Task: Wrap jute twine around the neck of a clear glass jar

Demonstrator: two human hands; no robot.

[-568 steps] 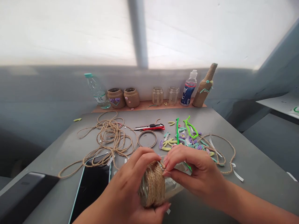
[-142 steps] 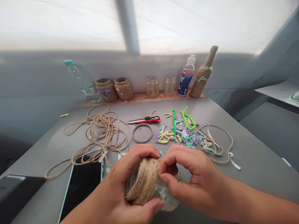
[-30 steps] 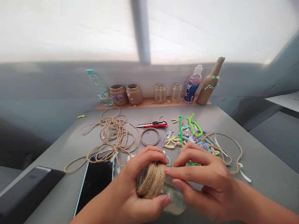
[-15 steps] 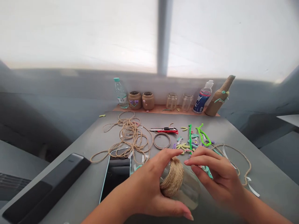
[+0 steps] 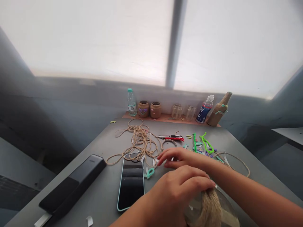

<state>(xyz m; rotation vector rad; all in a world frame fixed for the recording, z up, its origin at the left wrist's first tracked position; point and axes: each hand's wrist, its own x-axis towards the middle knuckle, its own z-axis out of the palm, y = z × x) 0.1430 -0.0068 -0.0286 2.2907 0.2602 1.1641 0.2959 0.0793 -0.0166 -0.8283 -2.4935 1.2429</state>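
Observation:
My left hand (image 5: 180, 192) is closed over a glass jar (image 5: 228, 205) low at the right of centre. Twine (image 5: 210, 206) wraps a band of the jar, which lies tilted and is partly hidden by the hand. My right hand (image 5: 175, 156) reaches across to the left, past the jar, with fingertips lowered and slightly apart. Close to its fingertips are small white paper strips (image 5: 155, 162). Just below these, a turquoise pipe-cleaner loop (image 5: 150, 172) lies beside the phone (image 5: 131, 186). Whether the fingertips touch a strip is hard to see.
Tangled twine (image 5: 139, 135), a red utility knife (image 5: 174, 137), a twine-coloured ring (image 5: 169, 141) and coloured pipe-cleaner pieces (image 5: 207, 145) lie mid-table. Wrapped jars (image 5: 155, 111), glass jars (image 5: 176, 112) and bottles (image 5: 204, 110) stand along the back. A black box-like object (image 5: 73, 186) lies left.
My right hand has moved from the jar's right side to the left, towards the paper strips. My left hand and the jar have shifted right and lower in view. The camera view has shifted.

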